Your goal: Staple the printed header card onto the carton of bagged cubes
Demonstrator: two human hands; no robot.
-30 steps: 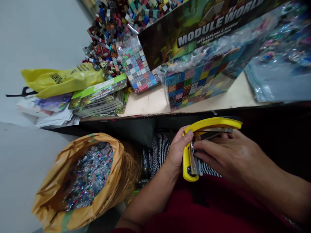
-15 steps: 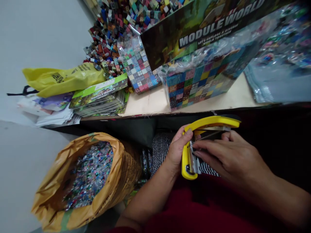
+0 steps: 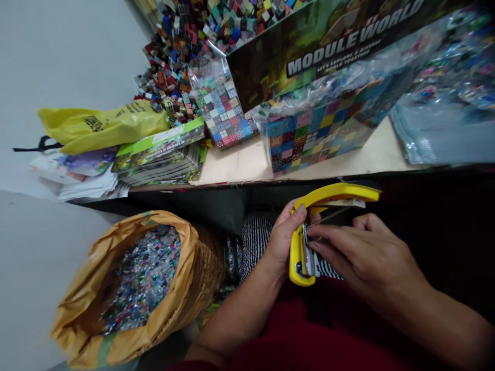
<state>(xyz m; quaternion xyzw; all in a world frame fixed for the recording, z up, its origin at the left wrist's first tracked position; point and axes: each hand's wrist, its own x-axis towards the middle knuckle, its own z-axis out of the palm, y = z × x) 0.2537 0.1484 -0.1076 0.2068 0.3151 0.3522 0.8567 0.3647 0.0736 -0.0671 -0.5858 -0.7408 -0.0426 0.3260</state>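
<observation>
My left hand (image 3: 284, 238) grips a yellow stapler (image 3: 297, 252) near its hinged end, above my lap. The stapler is opened wide, its yellow top arm (image 3: 338, 195) swung apart from the lower part. Its metal magazine (image 3: 309, 247) shows between the arms. My right hand (image 3: 361, 252) lies across it, fingertips on the metal near the hinge and partly hiding the inside. I cannot see any staples.
Beyond my hands, a wooden board (image 3: 232, 165) holds "Module World" boxes (image 3: 309, 51) and plastic-wrapped tile packs (image 3: 317, 136). A heap of small coloured cubes (image 3: 170, 67) lies behind. An orange sack (image 3: 185, 288) of shiny packets stands at lower left, beside a yellow plastic bag (image 3: 100, 126).
My right hand has shifted slightly down and left, uncovering more of the gap between the stapler's arms. The stapler has tilted a little, and the view has drifted slightly.
</observation>
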